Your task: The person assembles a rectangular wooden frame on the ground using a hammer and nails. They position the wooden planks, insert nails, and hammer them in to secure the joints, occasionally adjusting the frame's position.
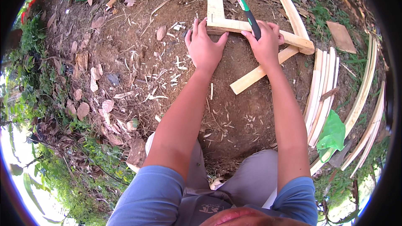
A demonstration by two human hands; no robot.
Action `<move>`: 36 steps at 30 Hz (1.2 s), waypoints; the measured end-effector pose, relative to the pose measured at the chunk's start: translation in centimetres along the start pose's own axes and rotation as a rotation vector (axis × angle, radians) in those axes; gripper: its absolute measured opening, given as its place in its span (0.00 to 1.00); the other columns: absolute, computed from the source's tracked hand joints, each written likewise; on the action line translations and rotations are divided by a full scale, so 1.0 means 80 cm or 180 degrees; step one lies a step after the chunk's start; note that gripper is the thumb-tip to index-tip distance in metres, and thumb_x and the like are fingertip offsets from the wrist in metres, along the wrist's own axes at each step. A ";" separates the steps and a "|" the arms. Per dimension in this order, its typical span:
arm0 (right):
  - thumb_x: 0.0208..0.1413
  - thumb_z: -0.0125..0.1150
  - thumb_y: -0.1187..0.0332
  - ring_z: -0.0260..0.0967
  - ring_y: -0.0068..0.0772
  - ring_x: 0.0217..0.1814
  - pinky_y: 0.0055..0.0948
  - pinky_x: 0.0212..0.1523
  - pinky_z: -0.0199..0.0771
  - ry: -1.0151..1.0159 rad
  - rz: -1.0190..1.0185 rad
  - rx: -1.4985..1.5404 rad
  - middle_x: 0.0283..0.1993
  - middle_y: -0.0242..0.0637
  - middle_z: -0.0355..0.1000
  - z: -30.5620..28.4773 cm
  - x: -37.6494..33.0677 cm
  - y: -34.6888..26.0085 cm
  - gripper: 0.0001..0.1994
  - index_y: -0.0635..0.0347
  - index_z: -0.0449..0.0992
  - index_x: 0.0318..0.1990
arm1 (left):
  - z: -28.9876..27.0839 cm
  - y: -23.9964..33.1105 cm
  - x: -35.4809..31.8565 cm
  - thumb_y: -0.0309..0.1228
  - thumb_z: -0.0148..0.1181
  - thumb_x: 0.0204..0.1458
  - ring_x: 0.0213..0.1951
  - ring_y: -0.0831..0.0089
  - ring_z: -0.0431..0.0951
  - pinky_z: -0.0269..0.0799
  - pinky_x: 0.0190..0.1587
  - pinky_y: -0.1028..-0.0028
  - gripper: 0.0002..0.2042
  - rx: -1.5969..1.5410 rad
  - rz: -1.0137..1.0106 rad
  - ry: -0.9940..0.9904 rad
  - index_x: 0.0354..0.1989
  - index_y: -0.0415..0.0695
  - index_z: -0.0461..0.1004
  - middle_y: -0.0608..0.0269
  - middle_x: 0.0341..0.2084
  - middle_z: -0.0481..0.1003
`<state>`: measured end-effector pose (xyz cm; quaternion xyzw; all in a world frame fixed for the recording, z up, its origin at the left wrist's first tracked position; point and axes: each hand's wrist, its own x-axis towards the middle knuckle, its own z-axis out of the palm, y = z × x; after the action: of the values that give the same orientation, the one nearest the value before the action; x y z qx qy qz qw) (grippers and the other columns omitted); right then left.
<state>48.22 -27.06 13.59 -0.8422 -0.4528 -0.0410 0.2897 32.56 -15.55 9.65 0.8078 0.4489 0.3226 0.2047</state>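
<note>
My left hand [205, 47] has its fingers spread against the left end of a pale wooden strip [234, 25], thumb at the strip's near edge. Close to those fingertips, a thin nail [212, 18] stands upright in the corner where this strip meets an upright board [215, 0] running away from me. My right hand [266, 44] is closed round the grip of a hammer [243, 4] with a green and black handle. Its metal head points away, at the top edge. The right hand also rests on the strip. A slanting stick [259, 73] passes beneath the strip's right part.
Several long wooden strips [320, 94] lie on the right, beside a green plastic bag [332, 134]. A flat brown board piece [341, 37] is at the far right. Wood shavings and dry leaves [107, 106] litter the soil. Green plants [31, 54] border the left.
</note>
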 end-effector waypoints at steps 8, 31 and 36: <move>0.56 0.76 0.52 0.63 0.44 0.62 0.57 0.63 0.47 0.0062 -0.0189 -0.0055 0.51 0.25 0.80 0.003 -0.007 -0.007 0.18 0.52 0.82 0.46 | -0.003 0.000 0.000 0.45 0.78 0.45 0.71 0.60 0.72 0.56 0.76 0.56 0.39 -0.0296 -0.0279 -0.0118 0.65 0.37 0.72 0.46 0.63 0.77; 0.57 0.75 0.49 0.63 0.45 0.64 0.55 0.63 0.47 -0.0064 -0.0197 -0.0011 0.53 0.27 0.79 -0.004 -0.011 -0.010 0.19 0.53 0.81 0.45 | -0.008 -0.001 0.000 0.42 0.79 0.44 0.65 0.59 0.77 0.59 0.74 0.56 0.38 -0.0383 -0.0202 -0.0092 0.63 0.39 0.71 0.48 0.57 0.81; 0.58 0.73 0.48 0.63 0.45 0.64 0.55 0.63 0.47 0.0149 -0.0283 0.0078 0.52 0.28 0.80 0.000 -0.011 -0.006 0.19 0.53 0.81 0.44 | -0.005 -0.002 0.001 0.43 0.79 0.43 0.66 0.59 0.77 0.59 0.74 0.56 0.39 -0.0342 -0.0229 -0.0092 0.63 0.37 0.72 0.46 0.59 0.80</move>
<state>47.31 -27.52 13.48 -0.8165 -0.4833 -0.0679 0.3084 32.20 -15.38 9.90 0.7836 0.4566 0.3269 0.2657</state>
